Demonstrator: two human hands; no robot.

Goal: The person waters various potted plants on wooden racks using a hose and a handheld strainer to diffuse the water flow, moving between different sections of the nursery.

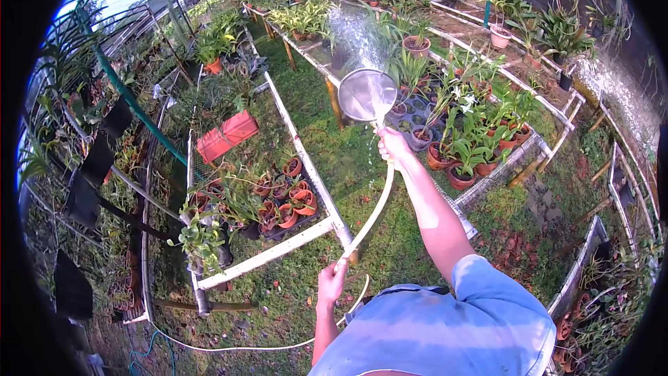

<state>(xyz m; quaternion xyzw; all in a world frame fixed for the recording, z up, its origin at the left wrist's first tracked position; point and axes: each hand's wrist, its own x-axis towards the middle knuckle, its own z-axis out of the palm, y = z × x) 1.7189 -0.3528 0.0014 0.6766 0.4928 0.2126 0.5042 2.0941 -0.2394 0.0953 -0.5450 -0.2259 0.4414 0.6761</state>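
My right hand [393, 146] is wrapped round the front end of a pale yellow garden hose [378, 216], just below a wide, round, greyish sprinkler head [356, 96]. Water [358, 35] sprays forward from the head over the potted plants, and some drips fall beneath it. Lower down, my left hand [332, 283] grips the same hose, its fingers closed round it. From there the hose loops behind my body and runs along the grass to the left. Potted green plants [473, 153] in terracotta pots stand on the bench to the right of my right hand.
To the left, a white-framed bench [268, 254] carries terracotta pots [304, 200] and a red planter box [227, 136]. More plant benches line the back and right. A green pole [125, 87] slants at the left. Grass [313, 160] covers the path between benches.
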